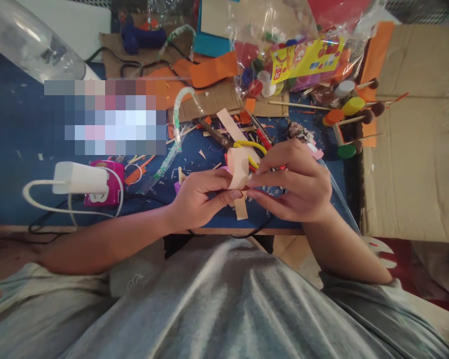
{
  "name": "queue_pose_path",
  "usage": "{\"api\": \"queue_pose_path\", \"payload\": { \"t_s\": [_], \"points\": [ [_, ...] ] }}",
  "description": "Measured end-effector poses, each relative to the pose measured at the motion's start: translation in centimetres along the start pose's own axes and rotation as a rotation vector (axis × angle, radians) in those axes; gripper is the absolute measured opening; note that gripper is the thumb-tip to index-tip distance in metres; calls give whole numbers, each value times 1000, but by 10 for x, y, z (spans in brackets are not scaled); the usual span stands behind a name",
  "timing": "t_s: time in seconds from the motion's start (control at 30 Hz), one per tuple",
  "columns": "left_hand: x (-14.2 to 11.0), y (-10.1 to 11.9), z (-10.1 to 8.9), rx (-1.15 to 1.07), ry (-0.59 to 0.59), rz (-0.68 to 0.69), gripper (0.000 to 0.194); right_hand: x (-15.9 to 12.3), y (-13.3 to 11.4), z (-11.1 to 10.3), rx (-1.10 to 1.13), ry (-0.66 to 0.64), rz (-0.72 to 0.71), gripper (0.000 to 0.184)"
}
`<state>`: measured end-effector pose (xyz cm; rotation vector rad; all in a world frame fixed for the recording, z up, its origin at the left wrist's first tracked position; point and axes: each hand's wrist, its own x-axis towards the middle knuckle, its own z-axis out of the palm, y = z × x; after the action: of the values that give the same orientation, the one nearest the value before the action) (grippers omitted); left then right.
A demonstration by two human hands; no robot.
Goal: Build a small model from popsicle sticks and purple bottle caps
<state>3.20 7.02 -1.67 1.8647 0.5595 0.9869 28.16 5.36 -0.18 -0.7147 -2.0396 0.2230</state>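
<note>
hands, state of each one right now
Left hand: closed, pinching the curled peach paper strip.
Right hand: fingers bent beside the strip's edge; whether it grips cannot be told.

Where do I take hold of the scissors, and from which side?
Probably the upper yellow handle, from the person's right: the scissors lie with handles angled that way and blades pointing away to the upper left. The paper loop partly hides the lower handle.
</note>
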Motion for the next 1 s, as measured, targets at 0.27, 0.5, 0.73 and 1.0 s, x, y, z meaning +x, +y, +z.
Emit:
{"api": "queue_pose_path", "payload": {
  "t_s": [0.27, 0.5, 0.73, 1.0],
  "points": [
    [-3, -3, 2, 87, -5, 24, 34, -7, 3, 5, -14, -65, 63, 13],
    [-6, -8, 7, 170, 32, 59, 39, -4, 4, 9, -70, -55, -10, 13],
    [-8, -9, 9, 211, 26, 70, 40, -8, 6, 11, -53, -86, 29, 12],
    [-10, -13, 12, 208, 52, 44, 42, -14, 11, 17, -62, -115, 89, 6]
  ]
}}
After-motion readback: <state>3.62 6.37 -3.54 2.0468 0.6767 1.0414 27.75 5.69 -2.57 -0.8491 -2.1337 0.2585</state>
